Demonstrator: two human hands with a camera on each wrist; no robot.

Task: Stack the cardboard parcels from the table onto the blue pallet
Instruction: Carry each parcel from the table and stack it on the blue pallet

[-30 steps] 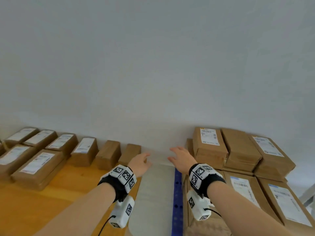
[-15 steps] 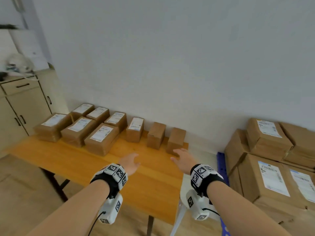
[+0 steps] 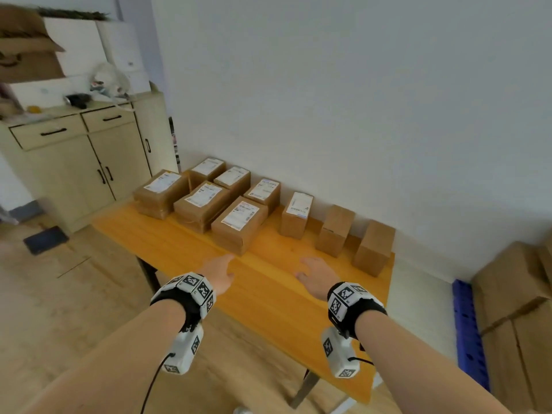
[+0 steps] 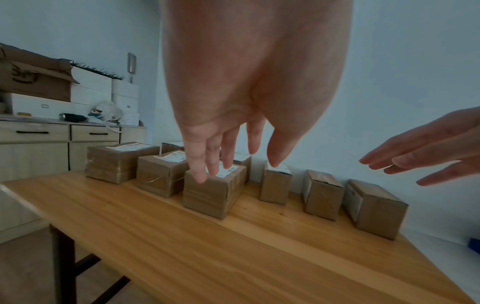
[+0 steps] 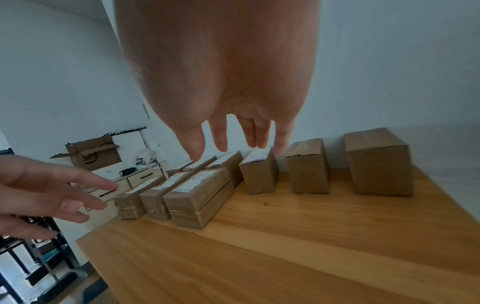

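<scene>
Several brown cardboard parcels stand along the far side of the orange wooden table (image 3: 268, 294). The nearest is a labelled parcel (image 3: 239, 224) (image 4: 213, 191) (image 5: 197, 197). To its right stand an upright labelled parcel (image 3: 296, 215) and two plain ones (image 3: 334, 231) (image 3: 373, 248). My left hand (image 3: 219, 271) (image 4: 228, 160) hovers over the table just in front of the nearest parcel, fingers straight, holding nothing. My right hand (image 3: 315, 274) (image 5: 239, 144) hovers beside it, also empty and spread. The blue pallet (image 3: 469, 330) shows at the far right under stacked parcels (image 3: 516, 309).
A beige cabinet (image 3: 83, 162) with drawers and clutter on top stands left of the table. White wall runs behind the parcels. Wooden floor (image 3: 59, 309) lies to the left, with a dark mat (image 3: 44, 240) on it. The table's near half is bare wood.
My view has swung left from the pallet to the table. Both empty hands have travelled with it and now hover over the table near the parcels.
</scene>
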